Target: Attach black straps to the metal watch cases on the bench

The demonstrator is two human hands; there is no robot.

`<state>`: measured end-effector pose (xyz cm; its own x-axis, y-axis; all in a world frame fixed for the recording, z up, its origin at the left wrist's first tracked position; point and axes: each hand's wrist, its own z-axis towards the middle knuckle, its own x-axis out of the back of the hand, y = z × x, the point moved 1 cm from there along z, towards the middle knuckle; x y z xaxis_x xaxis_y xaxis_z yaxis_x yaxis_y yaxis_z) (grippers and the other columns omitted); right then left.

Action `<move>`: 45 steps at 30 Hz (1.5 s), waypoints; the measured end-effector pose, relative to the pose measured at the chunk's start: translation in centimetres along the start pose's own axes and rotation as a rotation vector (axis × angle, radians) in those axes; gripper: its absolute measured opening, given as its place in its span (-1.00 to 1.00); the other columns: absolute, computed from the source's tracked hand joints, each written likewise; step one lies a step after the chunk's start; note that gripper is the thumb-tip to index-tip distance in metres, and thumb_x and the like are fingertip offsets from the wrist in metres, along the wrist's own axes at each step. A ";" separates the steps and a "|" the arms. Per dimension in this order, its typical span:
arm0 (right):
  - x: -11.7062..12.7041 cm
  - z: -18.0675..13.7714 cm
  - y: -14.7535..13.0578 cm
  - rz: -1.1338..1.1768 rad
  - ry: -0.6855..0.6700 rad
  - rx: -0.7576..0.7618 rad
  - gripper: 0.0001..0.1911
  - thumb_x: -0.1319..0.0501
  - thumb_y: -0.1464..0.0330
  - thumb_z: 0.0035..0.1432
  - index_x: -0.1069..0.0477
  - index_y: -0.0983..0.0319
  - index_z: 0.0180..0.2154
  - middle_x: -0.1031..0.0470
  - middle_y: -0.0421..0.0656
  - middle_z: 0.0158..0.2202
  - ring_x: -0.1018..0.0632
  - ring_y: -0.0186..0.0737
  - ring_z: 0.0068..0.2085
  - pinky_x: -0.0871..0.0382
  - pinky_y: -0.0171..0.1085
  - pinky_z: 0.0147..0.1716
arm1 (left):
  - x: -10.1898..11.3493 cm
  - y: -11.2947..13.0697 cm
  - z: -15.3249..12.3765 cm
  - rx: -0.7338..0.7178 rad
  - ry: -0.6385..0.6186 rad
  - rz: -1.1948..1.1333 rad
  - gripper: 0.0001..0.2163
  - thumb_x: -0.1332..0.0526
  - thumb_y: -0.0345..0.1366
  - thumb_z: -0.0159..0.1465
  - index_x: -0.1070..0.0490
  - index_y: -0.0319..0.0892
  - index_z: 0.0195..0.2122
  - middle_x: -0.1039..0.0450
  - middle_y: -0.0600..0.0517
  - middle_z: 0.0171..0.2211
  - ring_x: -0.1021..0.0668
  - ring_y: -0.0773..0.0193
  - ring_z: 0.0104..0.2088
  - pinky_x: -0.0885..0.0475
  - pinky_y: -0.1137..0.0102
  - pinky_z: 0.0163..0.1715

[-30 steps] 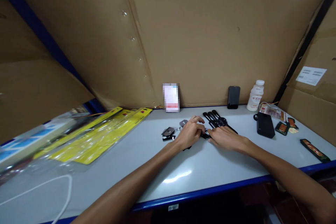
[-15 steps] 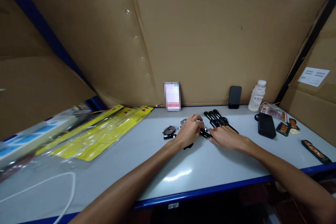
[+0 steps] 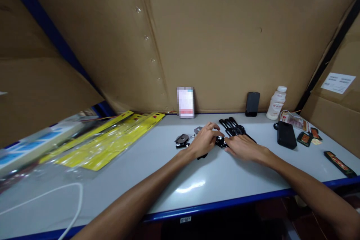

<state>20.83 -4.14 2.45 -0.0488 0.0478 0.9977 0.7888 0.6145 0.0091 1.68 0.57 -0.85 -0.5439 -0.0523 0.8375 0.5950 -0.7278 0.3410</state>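
Your left hand [image 3: 204, 143] and right hand [image 3: 244, 147] pinch the small, stiff, light black plastic tool [image 3: 220, 141] mid-worktop [image 3: 197, 180]; grip its handle.

Against cardboard wall [image 3: 213, 37]: white bottle [image 3: 276, 102], upright black phone [image 3: 252, 104]. On white table [image 3: 219, 180]: yellow packaging sleeves [image 3: 112, 140], black pouch [image 3: 286, 134], white cable [image 3: 70, 206].

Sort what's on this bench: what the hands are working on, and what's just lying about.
In hand: left hand, right hand, black tools, metal pieces.
Lying about: yellow packs, phone, bottle, black case, white cable.
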 end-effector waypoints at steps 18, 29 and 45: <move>0.0 0.1 0.0 -0.006 -0.005 0.002 -0.66 -0.01 0.32 0.41 -0.41 0.37 0.03 -0.58 0.14 -0.14 -0.60 0.08 -0.17 -0.36 -0.12 -0.22 | 0.3 -0.9 0.2 0.084 -0.009 0.048 -0.62 -0.04 -0.62 0.13 -0.61 -0.16 -0.27 -0.55 -0.05 -0.15 -0.53 0.15 -0.10 -0.44 0.27 -0.03; -0.1 0.0 0.1 -0.017 -0.021 -0.008 -0.64 -0.01 0.29 0.42 -0.40 0.35 0.07 -0.57 0.13 -0.13 -0.59 0.08 -0.14 -0.34 -0.12 -0.19 | 1.0 -0.8 0.2 0.052 -0.145 0.222 -0.66 -0.08 -0.59 0.18 -0.63 -0.15 -0.26 -0.60 -0.06 -0.22 -0.52 0.10 -0.14 -0.42 0.24 -0.04; -0.1 0.0 0.2 -0.011 -0.009 0.002 -0.67 -0.02 0.30 0.41 -0.41 0.35 0.02 -0.57 0.12 -0.14 -0.59 0.05 -0.18 -0.31 -0.14 -0.23 | 0.2 -0.2 0.1 0.048 0.014 0.072 -0.67 -0.07 -0.62 0.12 -0.59 -0.16 -0.34 -0.51 -0.07 -0.16 -0.49 0.12 -0.11 -0.45 0.22 -0.06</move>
<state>20.95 -4.04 2.36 -0.0629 0.0486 0.9968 0.7871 0.6165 0.0196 1.54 0.77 -0.66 -0.5067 -0.1125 0.8547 0.6602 -0.6882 0.3008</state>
